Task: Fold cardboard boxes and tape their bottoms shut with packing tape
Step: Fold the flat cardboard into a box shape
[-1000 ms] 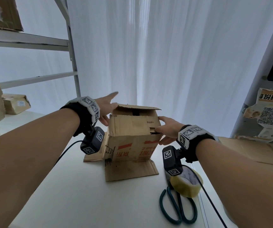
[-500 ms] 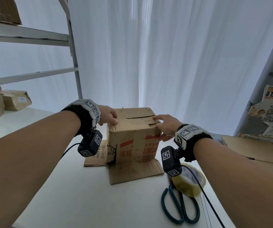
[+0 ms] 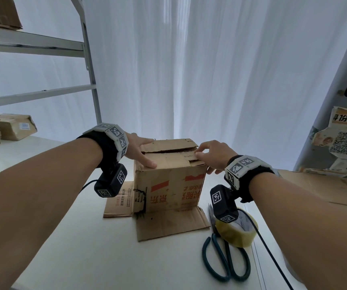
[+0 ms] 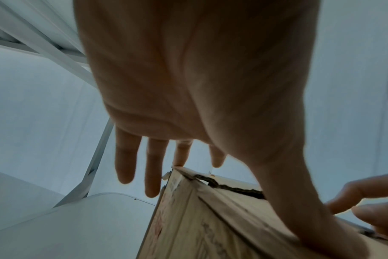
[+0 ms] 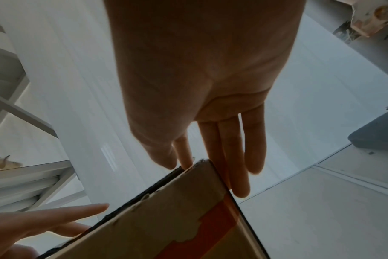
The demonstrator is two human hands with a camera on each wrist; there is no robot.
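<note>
A worn brown cardboard box (image 3: 168, 181) with red print stands on the white table (image 3: 74, 248), its lower flaps splayed out on the tabletop. The top flaps lie folded flat with a seam between them. My left hand (image 3: 145, 152) rests on the top left corner, thumb pressing the near flap, fingers straight. In the left wrist view the left hand (image 4: 188, 105) spreads over the box (image 4: 210, 227). My right hand (image 3: 208, 155) presses the top right corner with straight fingers. The right wrist view has the right hand (image 5: 210, 87) at the corner of the box (image 5: 166, 219).
A roll of clear packing tape (image 3: 237, 233) and green-handled scissors (image 3: 225, 262) lie right of the box. Flattened cardboard (image 3: 325, 185) lies at the far right. A metal shelf frame (image 3: 91, 80) with a small box (image 3: 15, 126) stands left; a white curtain hangs behind.
The raised top flaps have been folded down flat. My left hand came down from above the back flap onto the box top, and my right hand shifted up onto the top right corner.
</note>
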